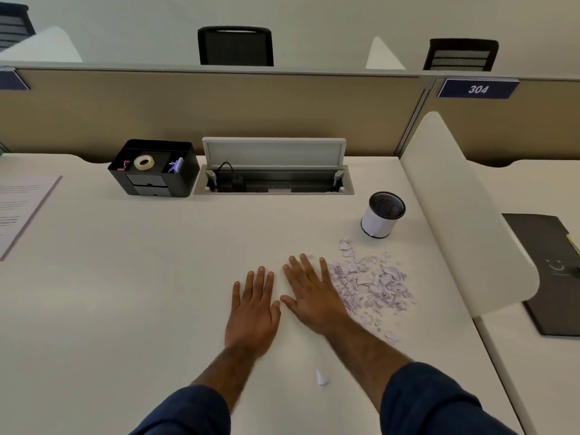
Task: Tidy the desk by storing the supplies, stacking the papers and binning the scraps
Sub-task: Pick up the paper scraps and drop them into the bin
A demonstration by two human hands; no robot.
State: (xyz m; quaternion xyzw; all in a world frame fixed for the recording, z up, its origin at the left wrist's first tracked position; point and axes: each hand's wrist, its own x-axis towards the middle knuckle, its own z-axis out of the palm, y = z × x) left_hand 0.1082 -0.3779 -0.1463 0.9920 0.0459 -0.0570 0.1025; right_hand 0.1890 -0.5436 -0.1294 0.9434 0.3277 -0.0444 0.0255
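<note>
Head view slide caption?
Tidying: left hand and right hand flat on desk, paper scraps alongside, mesh cup beyond.

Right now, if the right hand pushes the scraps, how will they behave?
The scraps are many small torn bits, so they are probably very light and would spread rather than move as one. The desk looks smooth, so they should slide easily ahead of the flat right hand. A grab would likely leave some behind.
</note>
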